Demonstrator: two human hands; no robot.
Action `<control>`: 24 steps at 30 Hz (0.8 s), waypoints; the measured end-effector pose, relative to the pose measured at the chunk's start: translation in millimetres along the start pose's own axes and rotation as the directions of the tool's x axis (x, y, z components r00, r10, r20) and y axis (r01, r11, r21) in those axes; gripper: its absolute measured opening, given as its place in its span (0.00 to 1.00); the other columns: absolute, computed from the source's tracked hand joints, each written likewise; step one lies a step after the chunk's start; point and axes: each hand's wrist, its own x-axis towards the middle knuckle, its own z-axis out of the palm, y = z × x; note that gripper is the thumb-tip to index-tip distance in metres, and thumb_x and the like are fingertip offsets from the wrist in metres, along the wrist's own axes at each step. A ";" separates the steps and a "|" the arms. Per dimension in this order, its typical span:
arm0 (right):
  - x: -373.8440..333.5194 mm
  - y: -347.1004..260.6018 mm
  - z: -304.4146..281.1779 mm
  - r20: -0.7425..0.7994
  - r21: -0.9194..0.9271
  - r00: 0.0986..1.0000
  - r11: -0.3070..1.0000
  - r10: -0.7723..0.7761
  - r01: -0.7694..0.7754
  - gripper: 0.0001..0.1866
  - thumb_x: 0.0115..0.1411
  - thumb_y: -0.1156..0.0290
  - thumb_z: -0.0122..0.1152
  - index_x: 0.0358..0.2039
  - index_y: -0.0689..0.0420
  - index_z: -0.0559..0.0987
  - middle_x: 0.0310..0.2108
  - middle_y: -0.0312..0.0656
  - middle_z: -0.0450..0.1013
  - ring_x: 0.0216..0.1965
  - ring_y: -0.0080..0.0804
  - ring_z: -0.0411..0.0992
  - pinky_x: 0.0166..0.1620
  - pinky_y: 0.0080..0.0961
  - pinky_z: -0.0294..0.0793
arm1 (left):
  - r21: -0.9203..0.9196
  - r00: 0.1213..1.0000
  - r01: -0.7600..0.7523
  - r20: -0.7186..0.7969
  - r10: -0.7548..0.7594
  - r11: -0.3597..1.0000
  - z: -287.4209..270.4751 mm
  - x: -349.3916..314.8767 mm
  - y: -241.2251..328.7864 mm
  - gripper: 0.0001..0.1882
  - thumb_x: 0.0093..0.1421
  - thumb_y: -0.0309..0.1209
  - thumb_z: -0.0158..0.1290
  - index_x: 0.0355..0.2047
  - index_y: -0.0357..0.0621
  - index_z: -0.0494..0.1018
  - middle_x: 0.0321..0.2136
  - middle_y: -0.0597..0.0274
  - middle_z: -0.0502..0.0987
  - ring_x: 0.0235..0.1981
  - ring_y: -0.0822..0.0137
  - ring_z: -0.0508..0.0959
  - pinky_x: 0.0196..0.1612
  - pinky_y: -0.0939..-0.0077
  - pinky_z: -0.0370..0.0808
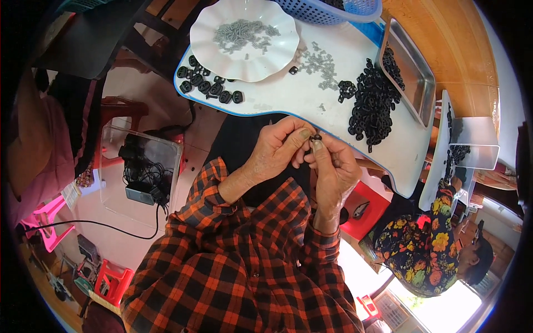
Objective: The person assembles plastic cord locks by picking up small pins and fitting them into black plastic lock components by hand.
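Observation:
Just off the front edge of the white table, my left hand (275, 149) and my right hand (337, 167) meet fingertip to fingertip. Between them they pinch a small black plastic piece (316, 137), mostly covered by the fingers. Finished-looking black cord locks (215, 89) lie in a group at the table's left end. Small grey metal springs (239, 34) fill the middle of a scalloped white plate (202, 62), and more loose springs (321, 65) are scattered to its right. A heap of black plastic parts (373, 105) sits farther right.
A metal tray (419, 94) with black parts leans at the right; a blue basket (316, 14) stands at the back. A clear bin (119, 188) with black cables and an adapter is at my left. Another person in a flowered top (416, 250) works at the right.

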 end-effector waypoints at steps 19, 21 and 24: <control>-5.8 1.1 6.1 -0.020 -0.053 0.999 0.998 -0.037 0.036 0.04 0.56 0.81 0.58 0.33 0.65 0.77 0.24 0.36 0.73 0.24 0.18 0.73 0.26 0.12 0.72 | 0.392 0.947 -0.234 -0.115 0.300 0.890 3.9 -2.4 -13.7 0.09 0.65 0.28 0.45 0.29 0.37 0.68 0.17 0.69 0.69 0.15 0.83 0.67 0.16 0.88 0.64; -6.8 4.3 5.2 -0.022 -0.081 0.998 0.995 -0.064 0.062 0.03 0.56 0.81 0.58 0.32 0.65 0.77 0.23 0.36 0.73 0.23 0.17 0.73 0.27 0.12 0.72 | 0.409 0.941 -0.243 -0.122 0.316 0.880 7.3 -2.6 -14.1 0.09 0.65 0.28 0.46 0.29 0.37 0.68 0.17 0.69 0.69 0.16 0.83 0.67 0.17 0.87 0.64; -7.2 10.1 6.0 -0.050 -0.124 0.992 0.987 -0.112 0.106 0.03 0.55 0.81 0.59 0.31 0.65 0.77 0.22 0.36 0.73 0.22 0.17 0.72 0.26 0.12 0.72 | 0.427 0.939 -0.227 -0.143 0.314 0.875 11.3 -5.7 -16.4 0.07 0.63 0.27 0.47 0.29 0.37 0.68 0.18 0.66 0.70 0.17 0.79 0.68 0.19 0.83 0.66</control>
